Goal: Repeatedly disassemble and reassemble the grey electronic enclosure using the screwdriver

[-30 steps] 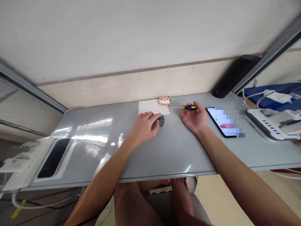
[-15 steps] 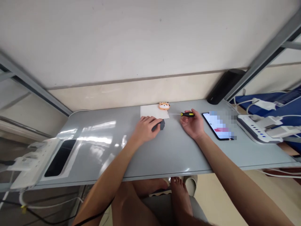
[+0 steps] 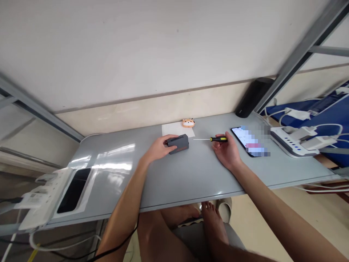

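My left hand (image 3: 157, 148) grips the left end of a small dark grey box (image 3: 178, 143), which stands tilted on its long edge on the grey table (image 3: 191, 174). My right hand (image 3: 227, 149) is closed on the yellow-and-black handle of a thin screwdriver (image 3: 215, 139). Its metal shaft points left toward the box, a short gap away. Behind the box lies a white sheet of paper (image 3: 174, 129) with a small orange animal-shaped item (image 3: 188, 123) at its far right corner.
A lit phone (image 3: 247, 140) lies just right of my right hand. A white power strip (image 3: 294, 143) with plugs and cables sits at the right edge, a black cylinder (image 3: 249, 97) at the back. Another white power strip (image 3: 40, 196) lies at the left end.
My left hand has lifted the grey box up from under its palm and turned it onto its edge. My right hand with the screwdriver has stayed about where it was.
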